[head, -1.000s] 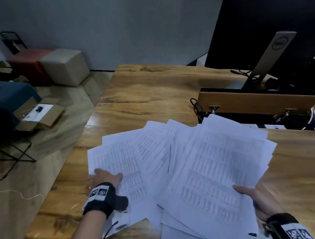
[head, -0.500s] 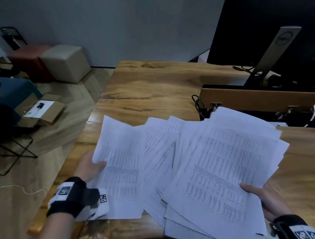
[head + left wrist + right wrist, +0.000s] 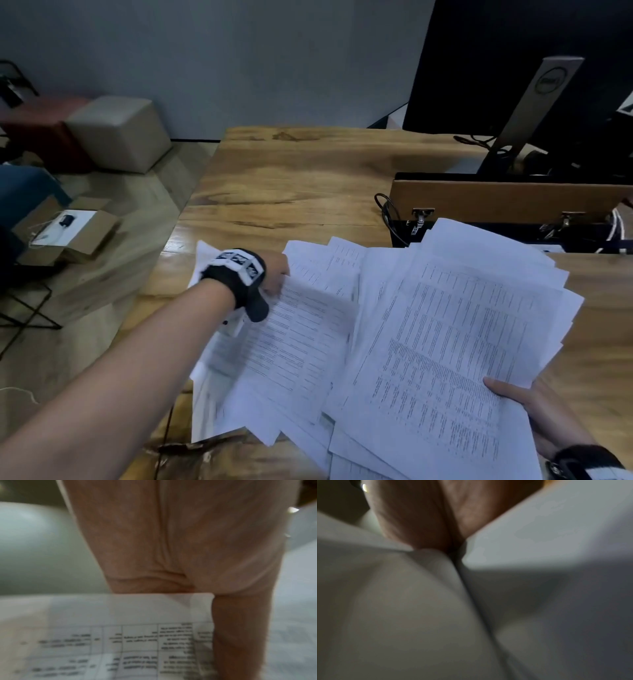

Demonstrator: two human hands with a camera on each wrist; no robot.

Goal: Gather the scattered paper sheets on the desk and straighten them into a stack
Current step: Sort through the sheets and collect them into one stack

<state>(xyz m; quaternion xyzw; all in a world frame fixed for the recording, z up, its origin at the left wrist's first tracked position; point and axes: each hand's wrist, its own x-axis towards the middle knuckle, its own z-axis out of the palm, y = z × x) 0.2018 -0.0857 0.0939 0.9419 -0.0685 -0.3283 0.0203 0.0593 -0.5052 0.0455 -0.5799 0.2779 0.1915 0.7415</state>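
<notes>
Several white printed paper sheets [image 3: 445, 342] lie fanned and overlapping on the near part of the wooden desk [image 3: 291, 192]. My right hand [image 3: 527, 407] grips the big right-hand bundle at its near edge, with the thumb on top. My left hand [image 3: 275, 274] reaches across the left sheets and pinches the far edge of one printed sheet [image 3: 298, 342]. In the left wrist view, the thumb [image 3: 240, 635] lies over that table-printed sheet [image 3: 137, 642]. The right wrist view is blurred, showing the right hand [image 3: 428, 520] against pale paper [image 3: 556, 534].
A wooden monitor riser [image 3: 507, 195] with a monitor stand [image 3: 534, 109] and black cables [image 3: 387, 212] stands just behind the sheets on the right. The desk's left edge drops to a floor with ottomans [image 3: 116, 133] and a cardboard box [image 3: 68, 233].
My left hand lifted the leftmost sheets from the desk's near left and swung forward and to the right, over the pile. The right hand kept its hold on the bundle.
</notes>
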